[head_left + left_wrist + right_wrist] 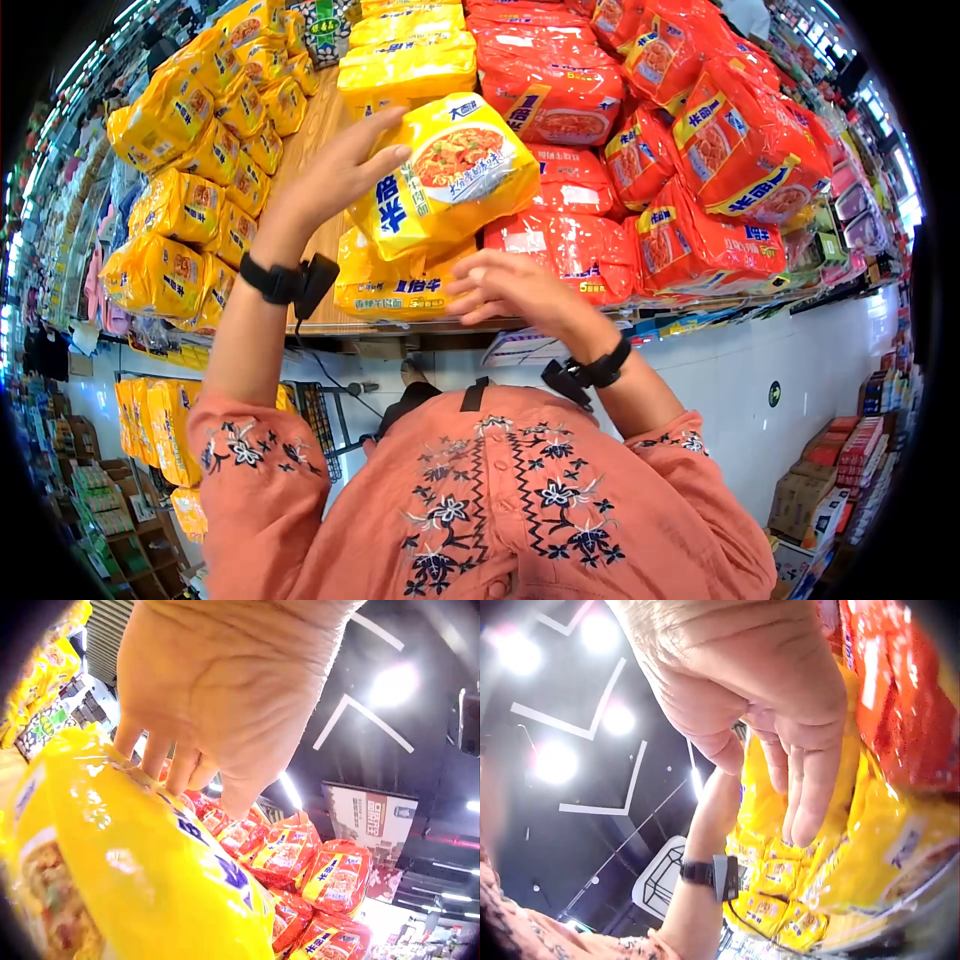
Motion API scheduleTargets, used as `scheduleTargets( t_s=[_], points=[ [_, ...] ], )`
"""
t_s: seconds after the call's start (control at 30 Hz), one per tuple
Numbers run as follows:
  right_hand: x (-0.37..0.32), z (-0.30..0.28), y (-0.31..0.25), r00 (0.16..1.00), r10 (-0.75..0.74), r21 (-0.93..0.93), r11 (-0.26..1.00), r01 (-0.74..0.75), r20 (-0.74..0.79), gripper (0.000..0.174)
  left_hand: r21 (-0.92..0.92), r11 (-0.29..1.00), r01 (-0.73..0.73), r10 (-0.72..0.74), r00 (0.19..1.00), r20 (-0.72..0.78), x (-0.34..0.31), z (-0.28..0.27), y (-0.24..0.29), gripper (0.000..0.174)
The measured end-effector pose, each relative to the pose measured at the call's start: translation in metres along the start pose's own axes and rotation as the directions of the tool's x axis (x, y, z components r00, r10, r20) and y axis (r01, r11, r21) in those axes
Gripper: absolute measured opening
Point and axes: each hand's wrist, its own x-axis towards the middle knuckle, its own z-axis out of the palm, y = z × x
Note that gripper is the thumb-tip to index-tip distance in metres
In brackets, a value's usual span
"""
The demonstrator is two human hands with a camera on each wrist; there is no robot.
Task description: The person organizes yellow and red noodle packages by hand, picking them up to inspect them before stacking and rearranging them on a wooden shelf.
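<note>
- From the head view, the left hand [335, 172] is reaching with extended fingers, its thumb touching the upper left side of a yellow noodle pack [462, 165]; it isn't clenching.
- That pack is tilting just beside the left hand's thumb, above a lower yellow pack [392, 303] on the wooden desk [325, 155]; it is sitting askew, not yet lining up with the row beyond.
- The right hand [515, 290] is hovering, released, below the pack's right corner, with red packs [568, 240] lying beyond it.
- In the left wrist view, the left hand's fingers are going down behind the pack, their tips hiding.
- In the right wrist view, the right hand's fingers are hanging loosely over yellow packaging; I can't tell whether they're touching.
</note>
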Motion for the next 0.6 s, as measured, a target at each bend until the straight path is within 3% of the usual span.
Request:
scheduleTargets(
  t_s=[0.1,0.2,0.27,0.33,0.4,0.43,0.5,0.6],
  points=[
    [-0.011,-0.025,-0.036,0.979,-0.163,-0.077,0.985,0.155,-0.121,0.029,-0.097,0.988,0.122,-0.136,0.979,-0.150,-0.035,0.002,-0.001,0.055],
    [-0.007,-0.052,-0.057,0.855,-0.423,-0.155,0.906,0.393,-0.300,0.023,-0.249,0.936,0.250,-0.326,0.883,-0.339,-0.074,0.020,-0.015,0.058],
    [-0.001,-0.062,-0.063,0.745,-0.520,-0.283,0.854,0.437,-0.418,0.022,-0.498,0.828,0.258,-0.474,0.797,-0.375,-0.094,0.034,-0.006,0.065],
    [0.002,-0.062,-0.066,0.729,-0.523,-0.320,0.851,0.416,-0.442,0.027,-0.650,0.702,0.290,-0.615,0.708,-0.348,-0.111,0.045,-0.006,0.065],
    [0.013,-0.068,-0.062,0.718,-0.541,-0.378,0.835,0.399,-0.438,0.030,-0.695,0.661,0.283,-0.625,0.720,-0.301,-0.119,0.060,0.004,0.069],
    [0.018,-0.073,-0.060,0.755,-0.507,-0.424,0.842,0.332,-0.416,0.038,-0.720,0.642,0.264,-0.613,0.740,-0.276,-0.119,0.069,0.011,0.071],
    [0.035,-0.082,-0.050,0.774,-0.497,-0.434,0.842,0.321,-0.393,0.043,-0.704,0.654,0.278,-0.573,0.789,-0.221,-0.116,0.077,0.023,0.075],
    [0.046,-0.085,-0.043,0.812,-0.436,-0.385,0.877,0.286,-0.389,0.052,-0.760,0.615,0.209,-0.558,0.796,-0.233,-0.106,0.082,0.041,0.077]
  ],
)
